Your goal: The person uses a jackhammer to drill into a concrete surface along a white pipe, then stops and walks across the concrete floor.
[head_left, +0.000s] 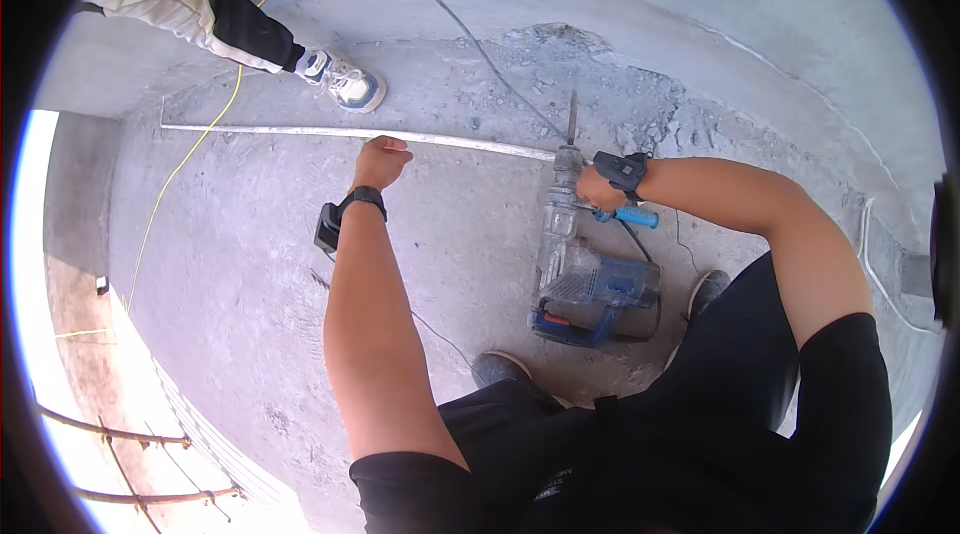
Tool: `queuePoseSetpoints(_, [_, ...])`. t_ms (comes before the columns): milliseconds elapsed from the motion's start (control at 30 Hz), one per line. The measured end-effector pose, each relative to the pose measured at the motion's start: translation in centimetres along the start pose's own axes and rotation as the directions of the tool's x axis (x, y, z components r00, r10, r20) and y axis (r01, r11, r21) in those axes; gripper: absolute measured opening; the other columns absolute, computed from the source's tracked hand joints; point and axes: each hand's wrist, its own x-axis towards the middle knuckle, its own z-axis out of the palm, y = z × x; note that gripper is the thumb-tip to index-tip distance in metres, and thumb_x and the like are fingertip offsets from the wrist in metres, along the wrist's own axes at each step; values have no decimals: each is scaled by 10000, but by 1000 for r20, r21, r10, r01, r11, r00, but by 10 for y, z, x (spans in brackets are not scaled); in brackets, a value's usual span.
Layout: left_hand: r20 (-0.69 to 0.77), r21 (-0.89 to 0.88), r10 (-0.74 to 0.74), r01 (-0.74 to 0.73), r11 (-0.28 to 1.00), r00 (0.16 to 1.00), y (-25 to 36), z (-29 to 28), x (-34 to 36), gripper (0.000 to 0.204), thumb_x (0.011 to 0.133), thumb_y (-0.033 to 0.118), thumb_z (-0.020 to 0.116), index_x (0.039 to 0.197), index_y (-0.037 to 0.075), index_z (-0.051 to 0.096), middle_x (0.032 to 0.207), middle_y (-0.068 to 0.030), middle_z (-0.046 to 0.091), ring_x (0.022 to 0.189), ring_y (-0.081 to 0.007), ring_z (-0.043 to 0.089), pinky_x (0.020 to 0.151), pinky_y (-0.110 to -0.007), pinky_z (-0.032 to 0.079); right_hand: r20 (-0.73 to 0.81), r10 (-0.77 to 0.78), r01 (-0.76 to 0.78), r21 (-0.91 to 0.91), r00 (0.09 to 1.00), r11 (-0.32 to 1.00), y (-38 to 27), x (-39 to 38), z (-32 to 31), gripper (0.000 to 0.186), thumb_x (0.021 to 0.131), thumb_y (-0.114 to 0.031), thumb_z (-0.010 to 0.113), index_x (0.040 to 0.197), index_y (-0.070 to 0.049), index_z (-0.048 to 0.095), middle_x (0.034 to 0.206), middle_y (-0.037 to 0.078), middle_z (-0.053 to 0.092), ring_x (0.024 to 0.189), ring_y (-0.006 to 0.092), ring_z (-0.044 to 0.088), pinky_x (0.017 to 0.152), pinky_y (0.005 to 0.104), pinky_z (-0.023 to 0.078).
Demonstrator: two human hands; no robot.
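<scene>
My left hand (383,162) is just below a long white pipe (430,139) lying across the concrete floor. Its fingers are loosely bent, with a small gap to the thumb, and nothing shows in them. My right hand (598,191) is closed against the front housing of a dusty rotary hammer (575,279), its fingertips partly hidden. The hammer lies between my arms and my feet, its chisel bit (572,119) pointing away from me. A blue side handle (637,218) sticks out below that hand. The pipe's right end meets the hammer's nose.
Broken concrete rubble (650,109) lies along the base of the curved wall. Another person's shoe (345,84) stands behind the pipe. A yellow cord (190,156) runs down the left, and a grey cable (465,29) crosses the back. Rusty bars (150,496) jut out at lower left.
</scene>
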Motion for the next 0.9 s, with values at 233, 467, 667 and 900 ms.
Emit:
queuePoseSetpoints(233, [-42, -9, 50, -50, 999, 998, 29, -7, -12, 225, 613, 114, 630, 830, 58, 611, 764, -74, 618, 732, -180, 588, 672, -285, 457, 41, 198, -201, 301, 979, 932, -26, -23, -64, 90, 541, -120, 607, 604, -74, 561, 578, 100, 560, 571, 285, 571, 505, 392, 437])
queuePoseSetpoints(467, [-53, -1, 67, -67, 998, 996, 37, -7, -14, 263, 599, 99, 612, 855, 37, 612, 712, -38, 597, 666, -135, 562, 611, -252, 448, 181, 196, -251, 370, 964, 894, -24, -24, -71, 102, 565, -133, 630, 619, -80, 562, 627, 100, 569, 623, 280, 569, 542, 389, 431])
queuePoseSetpoints(667, [-55, 21, 61, -60, 998, 997, 37, -8, -16, 256, 603, 98, 605, 853, 46, 615, 712, -42, 599, 663, -134, 562, 612, -255, 448, 115, 194, -224, 384, 974, 896, -28, -26, -80, 121, 533, -100, 609, 637, -40, 593, 630, 129, 584, 627, 290, 589, 544, 400, 447])
queuePoseSetpoints(900, [-38, 19, 57, -56, 998, 998, 43, -7, -19, 236, 612, 94, 596, 842, 43, 613, 706, -43, 603, 653, -134, 565, 604, -258, 448, 92, 188, -210, 396, 978, 894, -31, -30, -89, 121, 526, -95, 606, 633, -41, 592, 632, 133, 583, 634, 298, 586, 550, 398, 448])
